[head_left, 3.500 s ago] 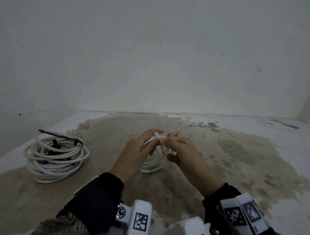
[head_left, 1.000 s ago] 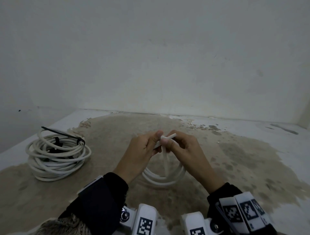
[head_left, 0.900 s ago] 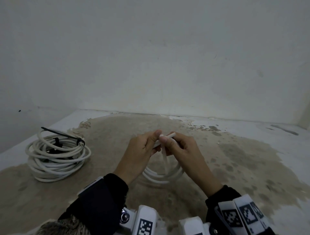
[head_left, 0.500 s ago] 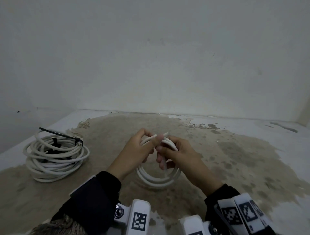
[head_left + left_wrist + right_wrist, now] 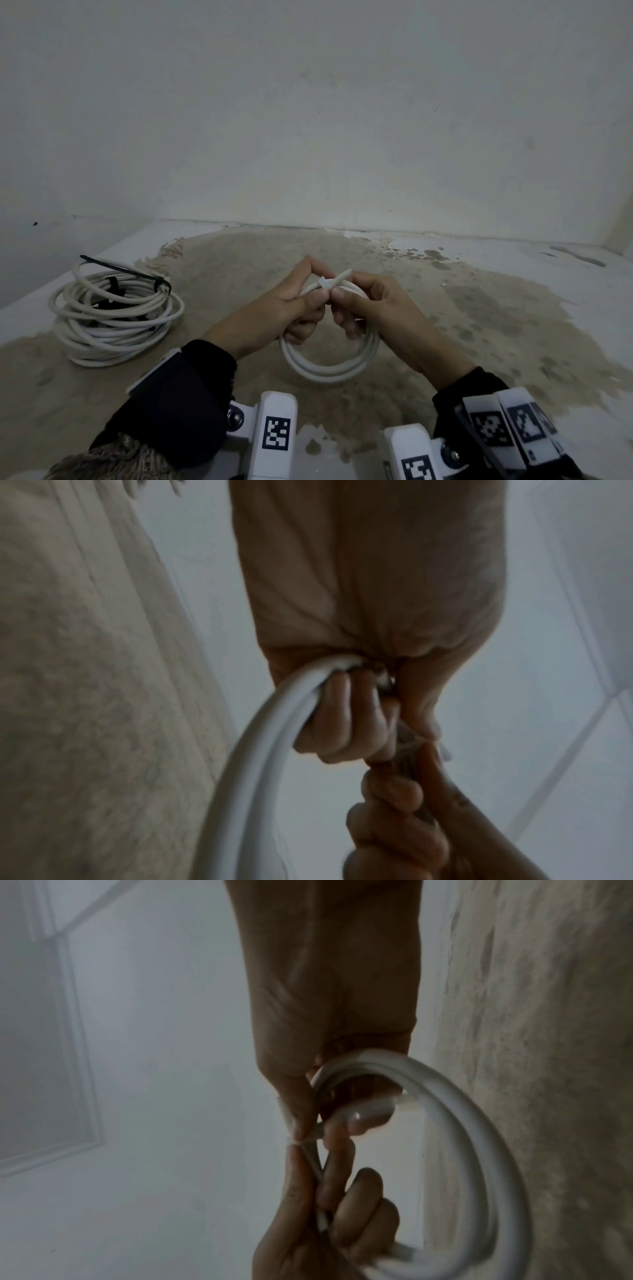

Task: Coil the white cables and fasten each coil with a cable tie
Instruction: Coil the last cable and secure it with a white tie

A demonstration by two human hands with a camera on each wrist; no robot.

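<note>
A small white cable coil (image 5: 329,371) hangs in the air between my hands over the stained floor. My left hand (image 5: 317,298) grips the coil's top, fingers curled round the strands (image 5: 260,745). A white cable tie (image 5: 333,281) wraps the coil there, its tail sticking up to the right. My right hand (image 5: 338,295) pinches the tie beside the left thumb, and its lower fingers curl through the loop (image 5: 455,1112). In the right wrist view the thin strap (image 5: 310,1141) sits between thumb and finger. A larger white coil (image 5: 113,318) lies on the floor at left, bound with a black tie (image 5: 126,270).
The floor (image 5: 479,308) is worn concrete with pale painted edges. A plain white wall (image 5: 342,120) stands close behind and at left. Black sleeves and tagged wrist camera mounts (image 5: 275,431) fill the bottom of the head view.
A second ago the white tie strap hung down through the coil. Now it is drawn round the top strands with its tail pointing up and right. Both hands stay together at the coil's top.
</note>
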